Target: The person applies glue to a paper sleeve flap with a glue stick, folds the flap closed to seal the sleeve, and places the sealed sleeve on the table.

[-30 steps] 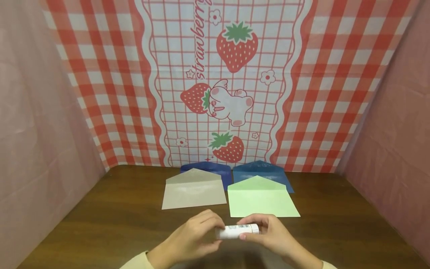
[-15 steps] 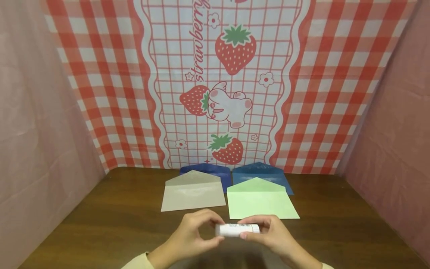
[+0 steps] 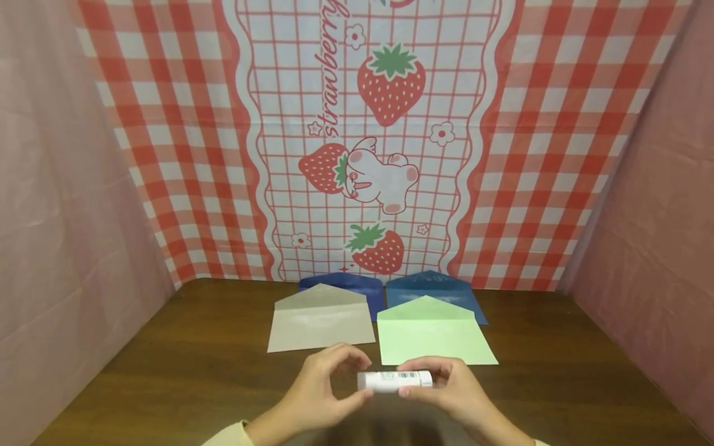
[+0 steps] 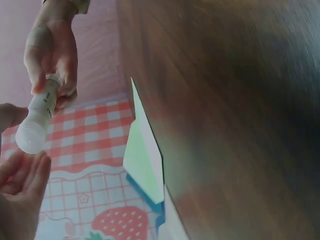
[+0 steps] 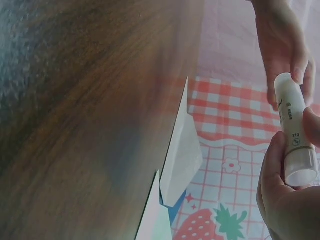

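White glue stick (image 3: 387, 382) above a table (image 3: 162, 378).
Right hand (image 3: 457, 393) grips it; left hand (image 3: 314, 389), thumb and fingers apart, is at its left end; pale green envelope (image 3: 435, 341) lies beyond.

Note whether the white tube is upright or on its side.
On its side: in the head view, the white tube is held crosswise, running from the left hand to the right hand, which grips it.

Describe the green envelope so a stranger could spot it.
On the brown table, look before the red-checked cloth. Just beyond the right hand lies the green envelope. It alone is pale green, unlike the beige envelope, navy envelope and teal envelope.
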`<state>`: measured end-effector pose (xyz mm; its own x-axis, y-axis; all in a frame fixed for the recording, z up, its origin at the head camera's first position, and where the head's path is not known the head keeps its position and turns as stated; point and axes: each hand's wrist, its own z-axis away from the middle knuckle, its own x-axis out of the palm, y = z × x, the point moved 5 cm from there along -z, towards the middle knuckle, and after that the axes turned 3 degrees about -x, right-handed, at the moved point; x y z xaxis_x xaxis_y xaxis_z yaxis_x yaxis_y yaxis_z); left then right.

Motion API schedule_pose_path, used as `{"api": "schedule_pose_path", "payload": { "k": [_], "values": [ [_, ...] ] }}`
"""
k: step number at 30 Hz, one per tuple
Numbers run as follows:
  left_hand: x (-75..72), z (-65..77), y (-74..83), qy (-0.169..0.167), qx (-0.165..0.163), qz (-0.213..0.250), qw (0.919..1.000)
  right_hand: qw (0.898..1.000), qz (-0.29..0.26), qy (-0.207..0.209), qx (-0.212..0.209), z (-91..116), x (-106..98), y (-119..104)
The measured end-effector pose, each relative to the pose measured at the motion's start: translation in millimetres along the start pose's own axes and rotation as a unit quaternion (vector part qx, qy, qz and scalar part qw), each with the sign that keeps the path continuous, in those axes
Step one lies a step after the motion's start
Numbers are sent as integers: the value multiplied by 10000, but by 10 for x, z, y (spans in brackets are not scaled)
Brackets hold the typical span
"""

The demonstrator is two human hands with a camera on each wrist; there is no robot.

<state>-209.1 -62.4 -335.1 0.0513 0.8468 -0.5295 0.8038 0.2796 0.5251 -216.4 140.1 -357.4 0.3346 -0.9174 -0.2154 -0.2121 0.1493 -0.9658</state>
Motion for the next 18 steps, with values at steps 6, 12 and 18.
{"api": "schedule_pose_path", "payload": {
  "k": [6, 12, 18],
  "values": [
    [-76, -7, 153, -14, 1616, -1467, 9759, 9994, -141, 3, 326, 4, 8, 23],
    [-117, -4, 179, -62, 1933, -1517, 9693, 9987, -215, -78, 460, 1, 28, 30],
    [-162, 31, 89, 32, 1434, -656, 9875, 9986, -220, -69, 481, 6, 48, 25]
  ]
}}
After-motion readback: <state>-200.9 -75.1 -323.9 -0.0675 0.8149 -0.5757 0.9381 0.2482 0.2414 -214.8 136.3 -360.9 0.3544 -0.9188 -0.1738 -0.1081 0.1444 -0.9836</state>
